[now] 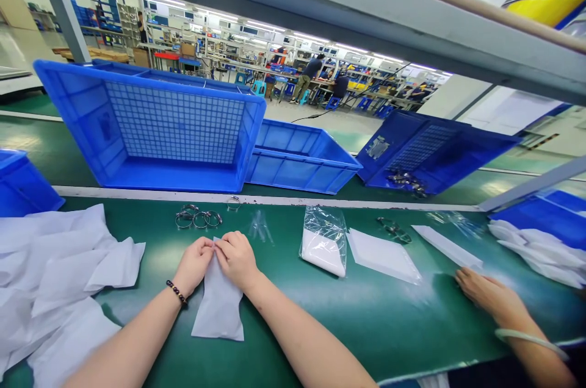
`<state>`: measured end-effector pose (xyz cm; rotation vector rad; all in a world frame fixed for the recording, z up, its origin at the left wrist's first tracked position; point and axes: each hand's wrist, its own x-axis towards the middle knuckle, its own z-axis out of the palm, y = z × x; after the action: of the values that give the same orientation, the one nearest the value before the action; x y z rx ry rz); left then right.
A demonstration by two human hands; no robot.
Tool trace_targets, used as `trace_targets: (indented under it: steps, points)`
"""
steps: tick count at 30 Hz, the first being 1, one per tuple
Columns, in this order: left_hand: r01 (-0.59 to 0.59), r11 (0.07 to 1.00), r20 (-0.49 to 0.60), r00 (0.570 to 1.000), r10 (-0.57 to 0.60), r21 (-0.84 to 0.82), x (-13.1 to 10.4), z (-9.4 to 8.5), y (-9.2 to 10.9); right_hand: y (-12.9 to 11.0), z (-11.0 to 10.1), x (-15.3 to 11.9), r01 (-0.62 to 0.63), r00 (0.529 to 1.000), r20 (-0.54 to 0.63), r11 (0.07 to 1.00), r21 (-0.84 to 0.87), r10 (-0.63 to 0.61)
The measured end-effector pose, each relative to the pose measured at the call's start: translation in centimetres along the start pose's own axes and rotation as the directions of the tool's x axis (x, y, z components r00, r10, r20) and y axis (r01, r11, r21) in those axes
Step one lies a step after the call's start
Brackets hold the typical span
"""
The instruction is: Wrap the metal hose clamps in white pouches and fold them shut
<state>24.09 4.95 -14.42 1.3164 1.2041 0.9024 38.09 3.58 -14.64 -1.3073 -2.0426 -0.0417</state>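
A white paper-like pouch (218, 308) lies on the green bench, its top end pinched between both of my hands. My left hand (195, 263), with a beaded bracelet at the wrist, is closed on the pouch's top left corner. Beside it my right hand (238, 257) grips the top right part, fingertips meeting those of the left. Just beyond my hands sit several metal hose clamps (198, 217), and a single clamp (233, 202) lies near the bench's back edge. Some small clear plastic strips (260, 227) rest to the right of them. Whatever the pouch contains is hidden.
A heap of white pouches (59, 278) covers the left side. A clear bag with white contents (323, 244) and a white sheet stack (384, 255) lie to the right. A co-worker's hand (489, 296) touches a white strip (446, 247). Blue crates (174, 174) stand behind.
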Motion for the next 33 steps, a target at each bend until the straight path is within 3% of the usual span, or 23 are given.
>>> trace_targets:
  steps: [10, 15, 21, 27, 33]
  points:
    - [-0.075, 0.991, 0.045, 0.996, 0.071, 0.109, -0.6, 0.2, 0.8, 0.3, 0.0, 0.1, -0.016, 1.000, -0.013, 0.999, 0.040, 0.016]
    - [-0.069, 0.989, 0.065, 0.996, 0.061, 0.127, -0.7, 0.3, 1.2, 0.5, 0.2, 0.5, -0.148, 0.985, -0.054, 0.965, 0.218, 0.164]
    - [-0.020, 0.993, 0.053, 0.999, 0.014, 0.119, -0.4, 0.3, 1.4, 0.3, 0.4, 0.5, -0.256, 0.958, -0.054, 0.927, 0.274, 0.281]
    - [0.047, 0.995, 0.019, 0.999, -0.049, 0.088, -0.2, 0.3, 1.1, 1.0, 0.4, 0.6, -0.423, 0.884, -0.038, 0.831, 0.362, 0.467]
    - [0.103, 0.994, -0.008, 0.995, -0.103, 0.043, 0.0, 0.0, 0.5, 5.5, -0.5, 0.9, -0.568, 0.781, -0.084, 0.760, 0.316, 0.619]
